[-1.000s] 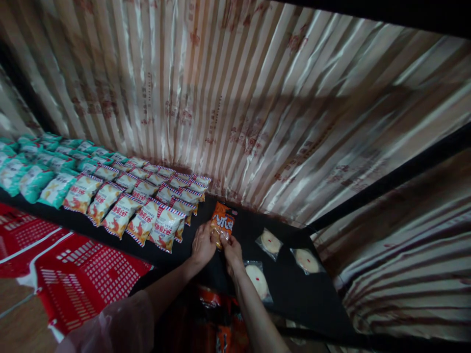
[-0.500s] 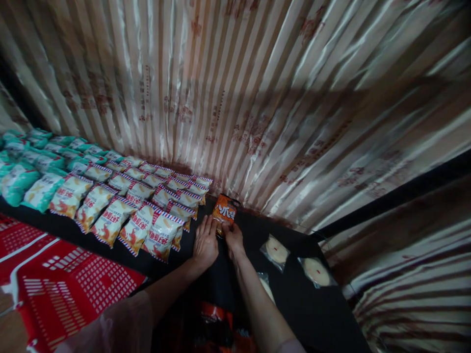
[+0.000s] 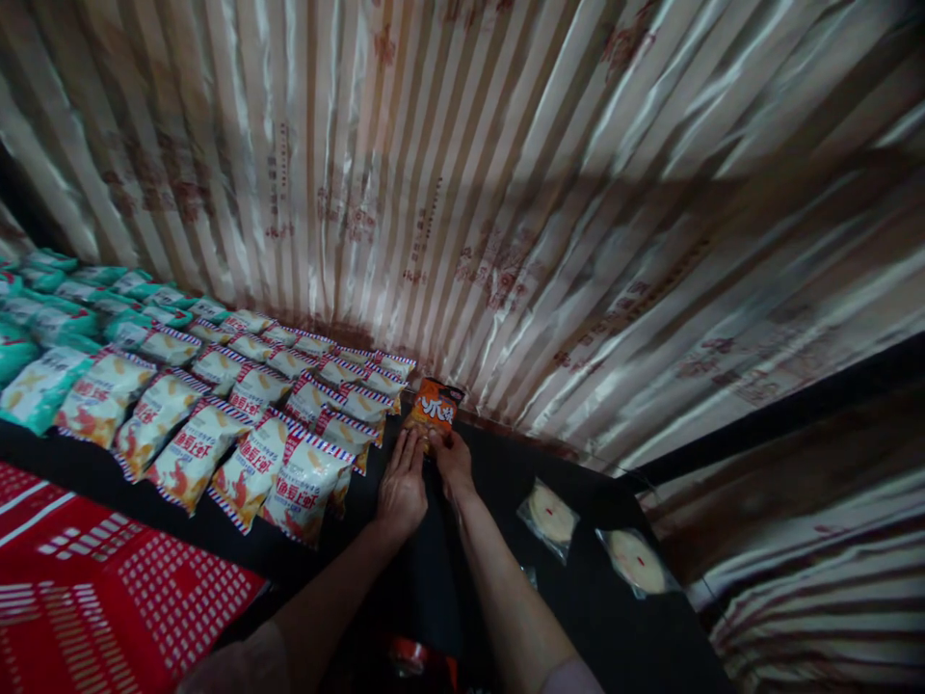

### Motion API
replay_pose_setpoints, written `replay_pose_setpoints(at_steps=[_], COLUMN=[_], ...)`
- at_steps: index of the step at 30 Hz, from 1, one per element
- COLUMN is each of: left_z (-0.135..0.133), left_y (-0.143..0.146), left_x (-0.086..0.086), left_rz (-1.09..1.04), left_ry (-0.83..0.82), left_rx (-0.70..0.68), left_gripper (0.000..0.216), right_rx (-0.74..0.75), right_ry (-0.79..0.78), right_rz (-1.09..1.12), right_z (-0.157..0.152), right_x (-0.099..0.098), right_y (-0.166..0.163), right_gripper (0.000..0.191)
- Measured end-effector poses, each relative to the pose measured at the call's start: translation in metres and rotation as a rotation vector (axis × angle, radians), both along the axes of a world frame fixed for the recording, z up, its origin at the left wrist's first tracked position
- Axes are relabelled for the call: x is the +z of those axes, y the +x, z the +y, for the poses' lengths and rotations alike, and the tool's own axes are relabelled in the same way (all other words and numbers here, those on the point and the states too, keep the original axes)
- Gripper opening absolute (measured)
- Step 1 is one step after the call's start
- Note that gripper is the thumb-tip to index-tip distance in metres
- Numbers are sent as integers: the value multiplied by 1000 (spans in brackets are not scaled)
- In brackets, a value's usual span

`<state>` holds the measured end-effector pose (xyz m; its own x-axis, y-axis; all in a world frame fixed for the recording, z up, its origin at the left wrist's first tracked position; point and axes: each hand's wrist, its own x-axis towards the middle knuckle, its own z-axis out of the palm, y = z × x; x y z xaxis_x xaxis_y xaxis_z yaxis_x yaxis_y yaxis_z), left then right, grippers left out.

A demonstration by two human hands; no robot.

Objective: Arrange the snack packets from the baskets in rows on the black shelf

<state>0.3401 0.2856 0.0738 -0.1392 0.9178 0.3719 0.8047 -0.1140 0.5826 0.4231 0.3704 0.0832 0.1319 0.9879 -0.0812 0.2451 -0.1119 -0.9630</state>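
Observation:
An orange snack packet (image 3: 434,408) lies on the black shelf (image 3: 498,472) close to the striped curtain. My right hand (image 3: 452,461) pinches its near edge. Beside it, my left hand (image 3: 403,482) lies flat with fingers stretched, the fingertips touching the packet's lower left corner. Rows of white-and-orange shrimp snack bags (image 3: 289,463) lie just left of my left hand.
Green snack bags (image 3: 50,308) fill the far left of the shelf. Two clear-wrapped round cakes (image 3: 550,516) (image 3: 637,562) lie to the right of my right arm. A red basket (image 3: 87,598) sits at lower left. A shiny striped curtain (image 3: 469,193) backs the shelf.
Both hands have pushed the orange packet away from me, toward the curtain. The view has shifted, so the shelf items sit lower and further right.

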Motion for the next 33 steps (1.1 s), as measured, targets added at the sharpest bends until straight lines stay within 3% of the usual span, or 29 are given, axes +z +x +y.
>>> replay_pose_setpoints(at_steps=[11,17,23,33], left_z=[13,15,15,12], left_y=[-5,-9,-11,-13], left_x=[9,10,15,20], left_rz=[23,21,16,23], left_ry=[-53,-81,-83,-117], left_rx=[4,31,50,56], left_gripper=[55,53,53,53], right_rx=[41,86,114,163], right_ry=[11,4,59,12], right_rz=[-84,-370,-371,-446], right_z=[14,18,22,21], right_x=[9,10,8,11], right_y=[-9,-9,-8,-13], right_gripper=[37,35,38,40])
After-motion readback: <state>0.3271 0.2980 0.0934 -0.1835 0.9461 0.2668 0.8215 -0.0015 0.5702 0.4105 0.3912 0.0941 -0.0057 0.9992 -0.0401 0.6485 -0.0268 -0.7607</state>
